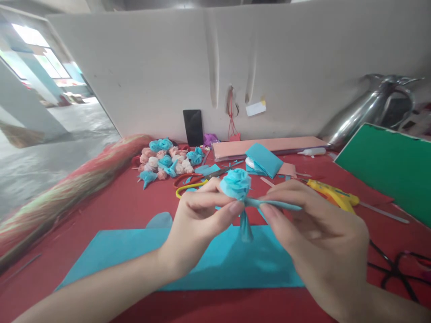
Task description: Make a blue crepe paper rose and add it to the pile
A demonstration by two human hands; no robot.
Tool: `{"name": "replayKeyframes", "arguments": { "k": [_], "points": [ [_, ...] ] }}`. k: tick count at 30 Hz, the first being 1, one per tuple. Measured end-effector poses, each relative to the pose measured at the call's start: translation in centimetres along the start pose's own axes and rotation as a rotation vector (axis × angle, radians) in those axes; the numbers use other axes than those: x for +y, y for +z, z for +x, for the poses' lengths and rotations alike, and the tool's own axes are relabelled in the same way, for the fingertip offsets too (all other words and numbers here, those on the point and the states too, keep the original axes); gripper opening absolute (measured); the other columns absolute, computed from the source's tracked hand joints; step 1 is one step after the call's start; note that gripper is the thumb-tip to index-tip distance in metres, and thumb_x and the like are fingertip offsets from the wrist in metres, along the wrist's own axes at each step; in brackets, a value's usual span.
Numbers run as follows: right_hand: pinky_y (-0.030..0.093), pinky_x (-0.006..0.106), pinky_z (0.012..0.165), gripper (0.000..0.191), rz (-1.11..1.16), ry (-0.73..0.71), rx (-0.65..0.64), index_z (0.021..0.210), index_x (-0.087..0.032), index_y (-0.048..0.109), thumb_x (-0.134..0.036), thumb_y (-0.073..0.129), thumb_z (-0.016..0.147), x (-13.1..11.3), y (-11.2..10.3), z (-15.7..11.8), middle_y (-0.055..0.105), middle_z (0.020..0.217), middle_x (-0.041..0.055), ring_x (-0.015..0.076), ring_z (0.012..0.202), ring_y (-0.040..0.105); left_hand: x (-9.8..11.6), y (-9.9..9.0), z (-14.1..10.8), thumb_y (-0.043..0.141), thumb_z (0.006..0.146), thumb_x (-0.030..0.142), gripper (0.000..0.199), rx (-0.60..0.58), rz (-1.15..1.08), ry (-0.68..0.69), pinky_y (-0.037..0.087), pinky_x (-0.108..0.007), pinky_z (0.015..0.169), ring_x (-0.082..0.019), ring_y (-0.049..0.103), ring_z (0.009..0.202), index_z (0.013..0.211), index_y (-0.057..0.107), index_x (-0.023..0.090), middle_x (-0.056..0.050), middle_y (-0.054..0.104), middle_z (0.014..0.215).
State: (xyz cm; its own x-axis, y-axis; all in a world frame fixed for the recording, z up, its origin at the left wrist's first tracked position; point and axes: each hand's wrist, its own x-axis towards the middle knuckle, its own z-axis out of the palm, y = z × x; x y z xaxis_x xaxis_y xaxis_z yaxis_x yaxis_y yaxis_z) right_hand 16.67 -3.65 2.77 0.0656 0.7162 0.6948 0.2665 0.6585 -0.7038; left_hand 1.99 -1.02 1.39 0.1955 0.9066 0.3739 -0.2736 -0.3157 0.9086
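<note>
A blue crepe paper rose (236, 183) is pinched at its base between the thumb and fingers of my left hand (205, 213). Below the bloom hangs a twisted tail of the same paper. My right hand (313, 233) is closed on a narrow blue paper strip (281, 204) that runs sideways from the rose's base. Under both hands a large blue paper sheet (134, 251) lies flat on the red table. Just behind my left hand are scissors (191, 185) with red and yellow handles, partly hidden.
Several finished paper roses (164, 159) are heaped at the back left. A yellow glue gun (332, 195) lies right, near a black cord (393, 273) and a green board (387, 170). Folded blue paper (264, 159), a phone (193, 128) and a metal jug (367, 110) are at the back.
</note>
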Motion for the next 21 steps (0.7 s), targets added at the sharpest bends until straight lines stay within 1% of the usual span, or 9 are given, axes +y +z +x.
{"name": "replayKeyframes", "arguments": {
  "k": [4,8,11,15,17,21],
  "points": [
    [0.043,0.014,0.051,0.017,0.037,0.019,0.007,0.074,-0.024,0.061,-0.007,0.060,0.076,-0.12,0.12,-0.06,0.060,0.068,-0.0079,0.0055,0.062,0.051,0.03,-0.04,-0.02,0.069,0.077,0.034,0.013,-0.012,0.027,-0.001,0.041,-0.021,0.068,-0.009,0.049,0.069,0.065,0.075,0.035,0.005,0.056,0.067],
    [0.043,0.014,0.051,0.016,0.047,0.019,0.015,0.074,-0.024,0.061,-0.008,0.060,0.076,-0.29,0.29,-0.12,0.060,0.067,-0.0085,0.0050,0.061,0.051,-0.05,-0.01,0.01,0.069,0.078,0.031,0.011,-0.018,-0.010,0.011,0.044,-0.018,0.067,-0.008,0.053,0.071,0.072,0.076,0.037,0.006,0.059,0.072],
    [0.043,0.014,0.051,0.016,0.019,-0.025,0.013,0.075,-0.023,0.062,-0.007,0.061,0.076,-0.21,0.31,-0.24,0.061,0.069,-0.0083,0.0046,0.062,0.053,-0.07,0.12,0.01,0.070,0.077,0.030,0.009,-0.005,-0.028,0.004,0.047,-0.016,0.068,-0.008,0.055,0.071,0.074,0.076,0.036,0.005,0.060,0.073],
    [0.046,0.017,0.057,0.018,0.015,-0.072,0.007,0.081,-0.024,0.063,-0.006,0.062,0.076,0.02,0.25,-0.44,0.061,0.074,-0.0068,0.0068,0.069,0.056,0.05,0.36,-0.12,0.071,0.075,0.028,0.006,-0.023,-0.077,-0.037,0.053,-0.020,0.064,-0.009,0.060,0.069,0.075,0.076,0.031,0.004,0.058,0.077],
    [0.046,0.018,0.056,0.018,0.016,-0.075,0.009,0.082,-0.024,0.063,-0.007,0.062,0.076,0.03,0.25,-0.48,0.060,0.073,-0.0061,0.0073,0.068,0.056,0.08,0.42,-0.18,0.071,0.076,0.025,0.007,-0.047,-0.134,-0.056,0.055,-0.021,0.063,-0.009,0.061,0.066,0.075,0.076,0.030,0.004,0.057,0.080],
    [0.044,0.017,0.051,0.016,-0.003,-0.080,0.006,0.080,-0.023,0.063,-0.008,0.062,0.076,-0.12,0.24,-0.46,0.059,0.070,-0.0062,0.0063,0.062,0.054,0.02,0.36,-0.22,0.073,0.074,0.020,0.009,-0.043,-0.168,-0.069,0.053,-0.016,0.065,-0.007,0.060,0.069,0.071,0.075,0.029,0.005,0.057,0.077]
  ]
}}
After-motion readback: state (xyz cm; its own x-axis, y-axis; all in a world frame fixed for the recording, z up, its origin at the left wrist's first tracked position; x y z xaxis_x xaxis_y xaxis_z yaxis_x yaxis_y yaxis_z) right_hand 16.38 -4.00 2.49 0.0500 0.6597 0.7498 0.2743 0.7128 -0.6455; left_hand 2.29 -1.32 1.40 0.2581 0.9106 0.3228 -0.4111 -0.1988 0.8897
